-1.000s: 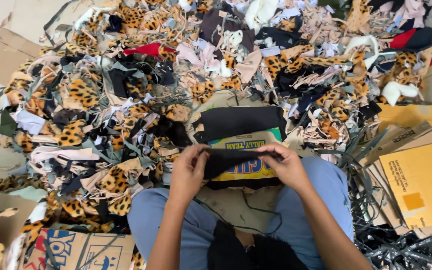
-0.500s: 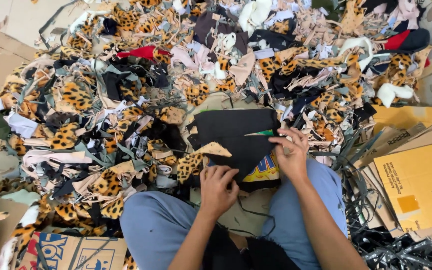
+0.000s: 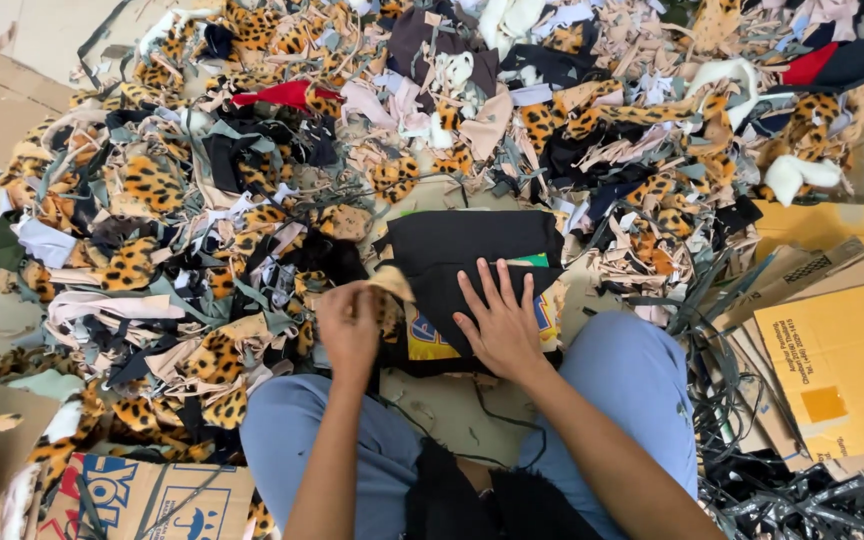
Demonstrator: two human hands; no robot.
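Note:
A black fabric piece [image 3: 472, 240] lies spread on a yellow printed cardboard sheet [image 3: 420, 335] in front of my knees. My right hand [image 3: 497, 320] lies flat on the black fabric, fingers spread. My left hand [image 3: 350, 322] is closed on a leopard-print fabric scrap [image 3: 389, 285], lifted just left of the cardboard. A second black fabric piece lies under the first, further from me.
A large heap of fabric scraps [image 3: 252, 170] in leopard print, black, pink, white and red covers the floor ahead. Flattened brown cardboard boxes [image 3: 832, 350] lie at the right, another printed box [image 3: 142, 500] at the lower left. Black straps [image 3: 812, 500] tangle at the lower right.
I laid the black piece I was holding onto the stack. My right hand went flat on it. My left hand moved left and took up a leopard-print scrap.

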